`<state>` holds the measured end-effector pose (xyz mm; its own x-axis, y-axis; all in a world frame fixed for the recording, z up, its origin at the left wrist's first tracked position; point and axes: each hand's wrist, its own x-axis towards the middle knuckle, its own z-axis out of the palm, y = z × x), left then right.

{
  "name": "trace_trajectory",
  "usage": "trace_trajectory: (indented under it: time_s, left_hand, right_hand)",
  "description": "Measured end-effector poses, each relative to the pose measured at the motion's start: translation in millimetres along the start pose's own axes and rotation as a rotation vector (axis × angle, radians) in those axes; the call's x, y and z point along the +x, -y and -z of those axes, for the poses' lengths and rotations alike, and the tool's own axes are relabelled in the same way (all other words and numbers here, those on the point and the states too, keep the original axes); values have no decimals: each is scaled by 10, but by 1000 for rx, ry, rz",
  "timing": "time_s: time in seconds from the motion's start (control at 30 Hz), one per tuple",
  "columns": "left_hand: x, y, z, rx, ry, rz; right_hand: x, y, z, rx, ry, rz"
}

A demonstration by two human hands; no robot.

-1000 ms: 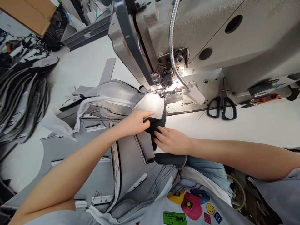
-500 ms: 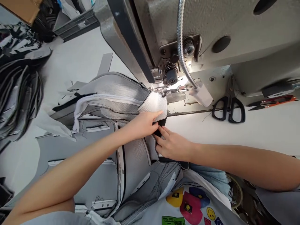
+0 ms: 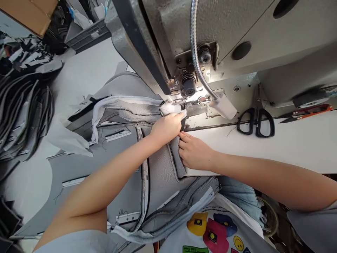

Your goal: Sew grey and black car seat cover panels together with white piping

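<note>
A large grey sewn fabric cover (image 3: 163, 165), with piped seams and white plastic strips, lies in folds under my forearms. One edge of it runs beneath the presser foot of the sewing machine (image 3: 183, 100), lit by a small lamp. My left hand (image 3: 168, 128) is closed on the fabric just in front of the foot, its fingers curled over the edge. Right beside it, my right hand (image 3: 197, 151) grips the cover's near edge, fingertips close to my left hand. The thumb of my right hand is hidden, as is the fabric under both palms.
Black-handled scissors (image 3: 256, 121) and orange thread snips (image 3: 306, 113) lie right of the needle. Stacked dark fabric pieces (image 3: 26, 112) stand at the left. A grey crate (image 3: 88, 37) and a cardboard box (image 3: 28, 14) are behind. The machine's arm spans the top.
The fabric has been fed farther under the presser foot, away from me. Both hands have moved forward with it, my left hand now nearer the foot. The view has shifted slightly.
</note>
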<state>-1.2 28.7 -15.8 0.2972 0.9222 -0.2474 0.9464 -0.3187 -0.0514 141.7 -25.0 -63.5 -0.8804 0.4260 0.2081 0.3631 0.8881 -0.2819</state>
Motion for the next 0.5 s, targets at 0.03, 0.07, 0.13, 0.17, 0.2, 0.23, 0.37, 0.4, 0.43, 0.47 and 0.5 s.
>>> trace_trajectory:
  time_s: [0.03,0.07,0.13,0.17,0.2,0.23,0.37,0.4,0.43,0.47,0.5]
  left_hand:
    - [-8,2,-18,-8,-17,1]
    - [-22,4,-32,-18,-32,-4]
    - [-54,2,-44,-34,-48,-23]
    - [-67,-4,-40,-32,-45,-28]
    - [-76,-13,-33,-22,-33,-29]
    - [-78,-24,-23,-6,-17,-26]
    - [-7,-56,-26,53,-7,-28]
    - [24,-52,-45,52,-33,-34]
    - [57,-42,-72,44,-66,-41]
    - [88,-25,-105,31,-103,-52]
    - [117,-3,-141,15,-136,-68]
  right_hand:
    - [4,-1,5,-5,4,-3]
    - [6,0,9,-11,3,-6]
    - [7,6,15,-25,-9,-9]
    - [5,8,19,-31,-16,-8]
    - [1,8,24,-37,-21,-6]
    - [-5,4,31,-43,-23,-5]
    - [-39,-67,70,-72,-26,-25]
    - [-45,-100,78,-76,-31,-31]
    - [-46,-139,84,-78,-38,-35]
    - [-44,-179,89,-76,-49,-39]
    - [-40,-219,94,-70,-60,-41]
